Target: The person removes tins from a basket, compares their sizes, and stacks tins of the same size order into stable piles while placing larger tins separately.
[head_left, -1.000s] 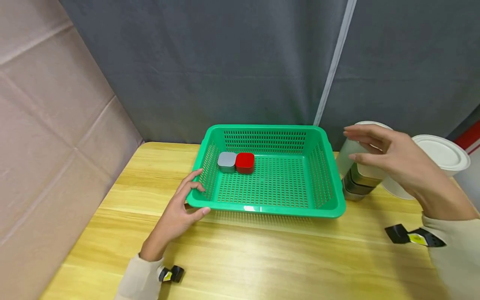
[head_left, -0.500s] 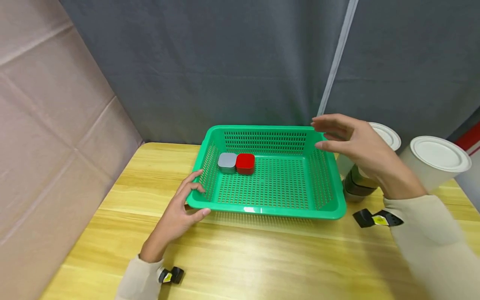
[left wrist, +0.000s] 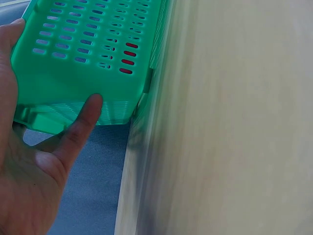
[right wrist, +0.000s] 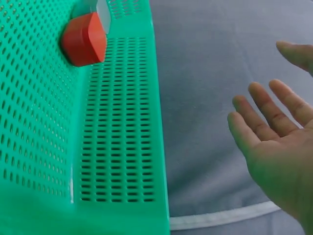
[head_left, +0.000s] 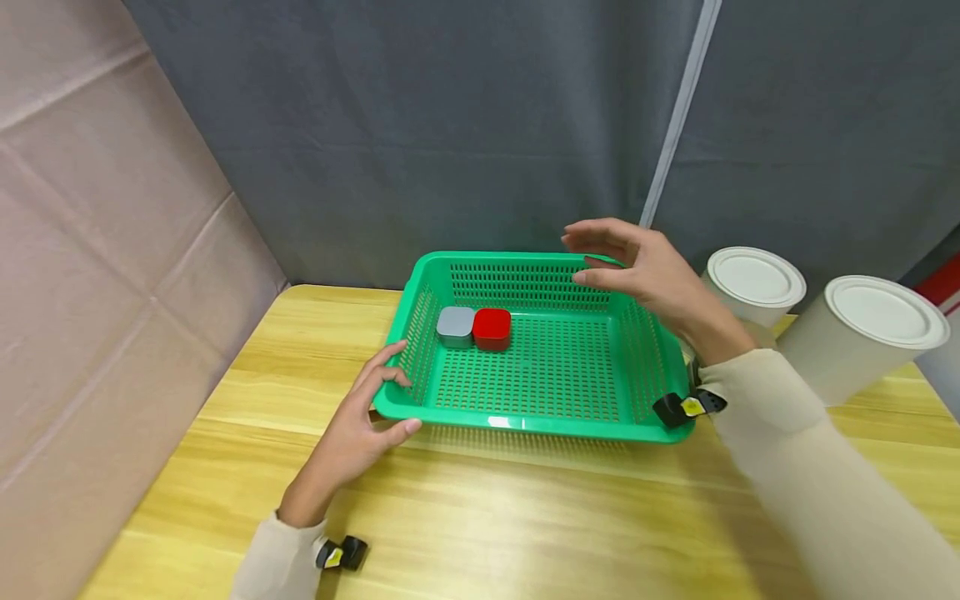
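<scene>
A green plastic basket point(head_left: 525, 423) stands on the wooden table, its walls and floor full of slots. My left hand point(head_left: 352, 433) holds its near left corner, fingers over the rim and thumb at the front edge. The left wrist view shows one finger point(left wrist: 87, 120) against the basket's outer wall. Inside, toward the left, a small rounded-square red box point(head_left: 492, 328) sits beside a similar grey-lidded box point(head_left: 455, 326). Over the basket's far right part hovers my right hand point(head_left: 645, 267), fingers relaxed and slightly bent, nothing in them.
Two tall pale tubs with white lids, one nearer the basket point(head_left: 756, 279) and one farther right point(head_left: 862, 333), stand on the table point(head_left: 480, 517). A grey curtain point(head_left: 450, 125) hangs behind; a beige cloth wall point(head_left: 112, 292) rises at left.
My right hand has moved left, from above the stacked boxes and tubs to over the basket's far right side. My left hand and the boxes in the basket have stayed put.
</scene>
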`<state>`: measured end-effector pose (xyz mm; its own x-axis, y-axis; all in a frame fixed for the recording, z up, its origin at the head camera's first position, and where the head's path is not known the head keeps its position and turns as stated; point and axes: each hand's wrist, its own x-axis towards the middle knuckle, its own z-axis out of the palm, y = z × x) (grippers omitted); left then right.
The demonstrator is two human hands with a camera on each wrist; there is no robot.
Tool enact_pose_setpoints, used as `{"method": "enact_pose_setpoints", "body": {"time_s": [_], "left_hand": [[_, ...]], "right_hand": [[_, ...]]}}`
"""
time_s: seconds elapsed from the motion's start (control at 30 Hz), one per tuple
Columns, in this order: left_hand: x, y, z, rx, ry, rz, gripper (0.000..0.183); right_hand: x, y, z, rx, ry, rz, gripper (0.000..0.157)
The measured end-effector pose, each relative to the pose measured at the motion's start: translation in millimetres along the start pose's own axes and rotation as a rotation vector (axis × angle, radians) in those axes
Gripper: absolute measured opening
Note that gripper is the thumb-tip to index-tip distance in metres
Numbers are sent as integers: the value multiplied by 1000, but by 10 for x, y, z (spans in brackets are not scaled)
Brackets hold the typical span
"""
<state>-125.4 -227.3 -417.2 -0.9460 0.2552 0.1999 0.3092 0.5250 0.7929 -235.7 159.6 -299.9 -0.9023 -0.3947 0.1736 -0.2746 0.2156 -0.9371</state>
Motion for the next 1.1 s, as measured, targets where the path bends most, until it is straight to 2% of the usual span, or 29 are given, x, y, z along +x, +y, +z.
{"method": "enact_pose_setpoints", "body": {"time_s": [0.37, 0.77, 1.1], "left_hand": [[3, 3, -5, -14, 10, 13, 42], [1, -14, 5, -18, -2, 16, 42], [-8, -3, 9, -16, 6, 13, 42]], "right_hand": [[316, 221, 256, 32, -48, 31, 53], [479, 443, 448, 36, -71, 138, 54], [605, 568, 628, 34, -139, 174, 57]]}}
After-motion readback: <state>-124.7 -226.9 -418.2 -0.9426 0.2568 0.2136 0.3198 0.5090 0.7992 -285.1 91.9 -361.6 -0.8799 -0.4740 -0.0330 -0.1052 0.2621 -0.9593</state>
